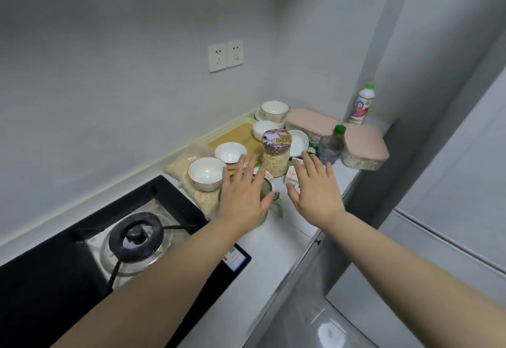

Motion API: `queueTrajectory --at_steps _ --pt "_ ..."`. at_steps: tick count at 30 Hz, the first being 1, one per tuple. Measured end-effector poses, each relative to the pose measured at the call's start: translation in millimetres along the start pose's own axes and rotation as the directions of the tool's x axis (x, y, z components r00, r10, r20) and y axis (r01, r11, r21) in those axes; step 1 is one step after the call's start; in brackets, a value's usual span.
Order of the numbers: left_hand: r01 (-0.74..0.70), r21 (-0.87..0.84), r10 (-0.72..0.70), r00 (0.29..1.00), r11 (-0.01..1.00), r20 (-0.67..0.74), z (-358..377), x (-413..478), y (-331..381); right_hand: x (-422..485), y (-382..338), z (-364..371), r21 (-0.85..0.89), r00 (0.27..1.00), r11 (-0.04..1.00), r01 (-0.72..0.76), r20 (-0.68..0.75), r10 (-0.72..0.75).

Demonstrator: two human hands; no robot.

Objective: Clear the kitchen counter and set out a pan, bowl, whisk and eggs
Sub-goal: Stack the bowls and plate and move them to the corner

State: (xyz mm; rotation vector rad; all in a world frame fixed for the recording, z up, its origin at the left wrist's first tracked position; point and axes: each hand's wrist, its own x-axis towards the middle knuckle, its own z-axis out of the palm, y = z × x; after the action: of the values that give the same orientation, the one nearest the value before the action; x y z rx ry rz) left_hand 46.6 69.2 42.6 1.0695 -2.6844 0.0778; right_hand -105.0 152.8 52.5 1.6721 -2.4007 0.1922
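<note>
Our two bare forearms reach in from the bottom edge. The left grip (pixel 243 197) is wide, fingers straight and fanned, palm down, holding nothing. The right grip (pixel 315 191) is just as wide and also holds nothing. Both are above the clutter at the far end of the tabletop (pixel 273 241); we cannot tell whether either touches anything.

The left grip covers most of a clear glass jug (pixel 277 203), of which only the rim and handle show. The right grip hides the top of a small carton (pixel 290 177). Its red figures are too blurred for us to read.

Between our fingertips stands a glass jar (pixel 276 160) of flakes. Its lid shows a cartoon dog and yellow letters we cannot make out.

Left of the left grip, a white bowl (pixel 205 173) sits on a clear bag of flakes (pixel 178 165). A second bowl (pixel 230 152) is just behind it, beside a wooden board (pixel 241 134).

Further back are a bottle with a green cap (pixel 331 145) and two pink-lidded boxes (pixel 365 150). In the corner, a white bottle (pixel 361 106) has a label too small to read.

Nearer us on the left is a black gas hob (pixel 68 279). The sticker (pixel 236 258) at its corner is partly hidden by our arm, and its print is illegible.
</note>
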Motion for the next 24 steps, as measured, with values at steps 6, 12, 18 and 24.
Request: queueTrajectory --at_steps 6,12,18,24 --pt "-0.045 -0.011 0.045 0.999 0.999 0.02 29.7 48.9 7.0 30.6 30.9 15.0 0.0 0.999 0.999 -0.054 0.0 0.054" --pt "-0.048 -0.043 0.049 0.999 0.998 0.019 52.0 95.3 19.7 63.6 66.5 37.3 0.051 0.998 0.997 -0.061 0.024 0.06" --pt "0.013 -0.038 -0.01 0.998 0.999 0.062 71.4 152.6 25.5 112.9 107.6 58.0 0.084 0.999 0.996 -0.013 0.044 0.009" --pt "0.082 -0.029 -0.079 0.992 0.996 0.103 93.7 209.3 26.4 181.2 142.9 79.8 0.123 0.995 0.991 0.058 0.069 -0.067"
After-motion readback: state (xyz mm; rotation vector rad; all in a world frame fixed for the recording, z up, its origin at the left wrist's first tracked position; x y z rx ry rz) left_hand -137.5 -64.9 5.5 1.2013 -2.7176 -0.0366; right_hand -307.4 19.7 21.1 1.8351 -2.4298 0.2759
